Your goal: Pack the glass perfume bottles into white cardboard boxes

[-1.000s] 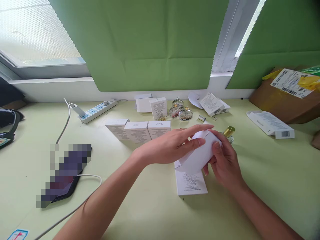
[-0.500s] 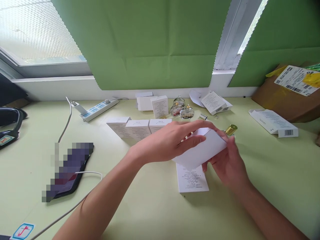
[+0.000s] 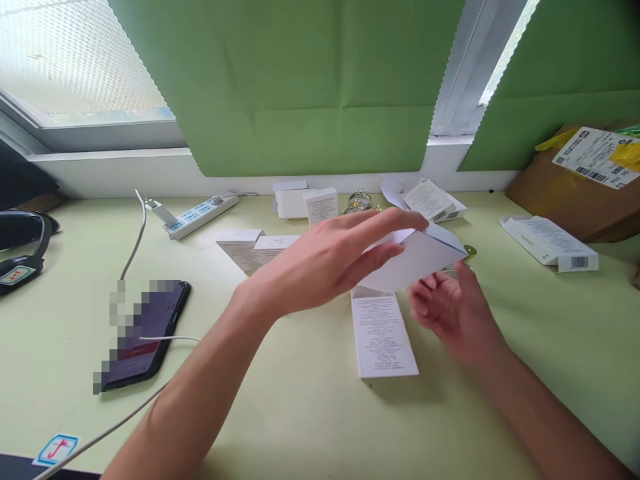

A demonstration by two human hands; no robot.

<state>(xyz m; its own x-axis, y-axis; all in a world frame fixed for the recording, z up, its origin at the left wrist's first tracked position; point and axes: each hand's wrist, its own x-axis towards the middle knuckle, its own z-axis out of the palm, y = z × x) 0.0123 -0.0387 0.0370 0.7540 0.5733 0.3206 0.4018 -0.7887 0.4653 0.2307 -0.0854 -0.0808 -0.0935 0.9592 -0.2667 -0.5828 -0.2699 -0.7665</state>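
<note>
My left hand (image 3: 345, 257) is closed from above around a plain white carton (image 3: 417, 257), tilted and raised over the table. Just below and right of it is my right hand (image 3: 450, 303), fingers loosely curled and apart, with nothing seen in them. A gold cap (image 3: 470, 253) shows partly behind the carton's right corner; what it belongs to is mostly hidden. Beneath the raised carton, a printed white box (image 3: 384, 337) lies on the table. White boxes (image 3: 277, 242) stand behind my left wrist, partly covered. Glass perfume bottles (image 3: 360, 199) are mostly hidden behind my left hand.
Opened white cartons (image 3: 434, 201) lie at the back, and another flattened carton (image 3: 547, 243) is at the right. A brown cardboard box (image 3: 555, 190) fills the right rear. At left are a power strip (image 3: 203, 217), a phone (image 3: 145, 340) with a white cable (image 3: 107, 437), and headphones (image 3: 23, 247).
My left hand has lifted the carton upward and slightly right. My right hand has come away from the carton, and its fingers have loosened.
</note>
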